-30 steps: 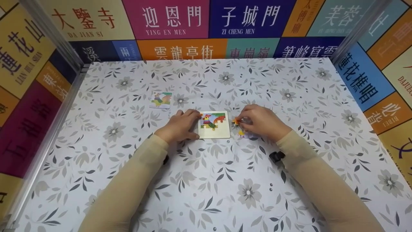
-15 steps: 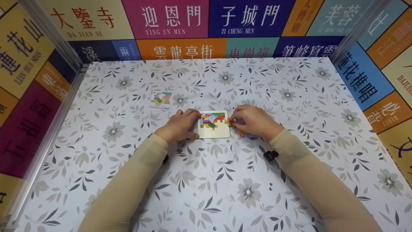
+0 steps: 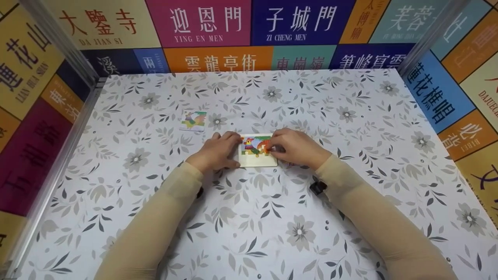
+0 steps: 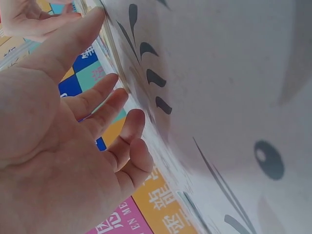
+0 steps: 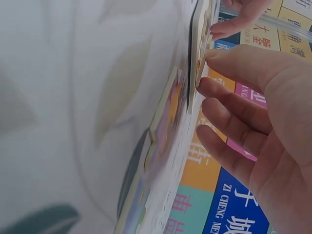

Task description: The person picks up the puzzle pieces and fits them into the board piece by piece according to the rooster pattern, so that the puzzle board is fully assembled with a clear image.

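Note:
A small cream jigsaw board [image 3: 255, 161] lies in the middle of the table, with a rooster picture [image 3: 250, 144] across its upper part and bare wood below. My left hand [image 3: 216, 152] rests at its left edge, thumb extended and fingers loosely bent; the left wrist view shows the thumb tip right at the board's rim. Over the board's right side, my right hand [image 3: 297, 147] pinches an orange jigsaw piece [image 3: 268, 146] between thumb and forefinger, mostly hidden by the fingertips. Loose jigsaw pieces [image 5: 165, 114] lie beside the board, under the right hand.
A picture card [image 3: 193, 120] with the same rooster lies up and left of the board. White floral cloth [image 3: 249, 217] covers the table. Panels with coloured signs [image 3: 212, 23] stand along the back and both sides.
My right hand has moved left from beside the board to over its right side, carrying the orange jigsaw piece. The left hand has stayed at the board's left edge.

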A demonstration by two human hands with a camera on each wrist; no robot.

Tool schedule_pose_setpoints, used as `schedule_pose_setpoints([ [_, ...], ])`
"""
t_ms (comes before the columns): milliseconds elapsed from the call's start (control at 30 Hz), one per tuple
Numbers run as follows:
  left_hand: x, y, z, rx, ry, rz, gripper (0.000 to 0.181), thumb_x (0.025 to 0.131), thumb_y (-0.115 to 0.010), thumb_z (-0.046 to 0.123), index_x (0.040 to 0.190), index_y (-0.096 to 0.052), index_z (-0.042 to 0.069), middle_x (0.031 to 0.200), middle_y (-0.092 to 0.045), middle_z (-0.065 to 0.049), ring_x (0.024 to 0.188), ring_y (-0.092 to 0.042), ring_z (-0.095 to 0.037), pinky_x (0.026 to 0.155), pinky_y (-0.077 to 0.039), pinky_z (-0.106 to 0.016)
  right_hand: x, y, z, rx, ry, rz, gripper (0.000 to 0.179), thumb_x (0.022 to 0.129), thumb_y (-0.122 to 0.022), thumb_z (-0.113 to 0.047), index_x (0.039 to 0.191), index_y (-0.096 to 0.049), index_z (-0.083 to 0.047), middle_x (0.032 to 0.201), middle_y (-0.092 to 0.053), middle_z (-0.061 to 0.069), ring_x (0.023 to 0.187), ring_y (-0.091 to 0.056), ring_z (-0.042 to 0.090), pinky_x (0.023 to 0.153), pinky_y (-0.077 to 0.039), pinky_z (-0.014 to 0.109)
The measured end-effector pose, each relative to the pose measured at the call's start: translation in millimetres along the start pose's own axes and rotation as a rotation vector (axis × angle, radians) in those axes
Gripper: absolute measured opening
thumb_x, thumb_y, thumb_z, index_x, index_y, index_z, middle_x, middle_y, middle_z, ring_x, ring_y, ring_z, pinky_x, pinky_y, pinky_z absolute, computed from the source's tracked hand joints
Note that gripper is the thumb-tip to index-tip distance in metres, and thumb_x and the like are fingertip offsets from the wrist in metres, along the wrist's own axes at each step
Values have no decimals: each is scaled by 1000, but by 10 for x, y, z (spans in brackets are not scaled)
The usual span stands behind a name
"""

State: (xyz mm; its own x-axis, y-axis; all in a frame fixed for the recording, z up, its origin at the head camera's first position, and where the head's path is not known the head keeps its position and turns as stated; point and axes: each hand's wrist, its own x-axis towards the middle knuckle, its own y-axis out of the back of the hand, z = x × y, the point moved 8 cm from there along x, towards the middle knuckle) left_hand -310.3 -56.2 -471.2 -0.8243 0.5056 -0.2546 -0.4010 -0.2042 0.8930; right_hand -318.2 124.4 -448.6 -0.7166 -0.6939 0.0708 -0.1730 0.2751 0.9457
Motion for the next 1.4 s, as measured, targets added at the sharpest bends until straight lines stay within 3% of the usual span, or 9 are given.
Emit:
schedule_pose_setpoints([
  [633, -14, 3, -2, -6, -9, 7, 78, 90, -80, 35, 154, -43, 13, 163, -37, -6, 132, -44, -39, 108, -41, -53, 59, -21, -45, -6, 12, 2, 18, 95, -77, -25, 112, -81, -22, 104, -69, 5, 85, -60, 22, 77, -53, 40],
  [933, -24, 25, 13, 6, -17, 13, 76, 90, -80, 35, 153, -44, 12, 162, -38, -6, 131, -45, -38, 108, -41, -53, 48, -21, -34, 2, 12, 20, 15, 92, -79, -26, 106, -83, -20, 103, -69, 3, 87, -61, 21, 78, -53, 40],
  [1400, -3, 8, -16, -8, -7, 2, 77, 90, -80, 35, 154, -43, 13, 162, -38, -6, 132, -44, -37, 110, -40, -53, 62, -49, 27, 33, -34, -9, 21, 92, -79, -25, 112, -82, -21, 106, -69, 3, 91, -62, 23, 81, -52, 41],
])
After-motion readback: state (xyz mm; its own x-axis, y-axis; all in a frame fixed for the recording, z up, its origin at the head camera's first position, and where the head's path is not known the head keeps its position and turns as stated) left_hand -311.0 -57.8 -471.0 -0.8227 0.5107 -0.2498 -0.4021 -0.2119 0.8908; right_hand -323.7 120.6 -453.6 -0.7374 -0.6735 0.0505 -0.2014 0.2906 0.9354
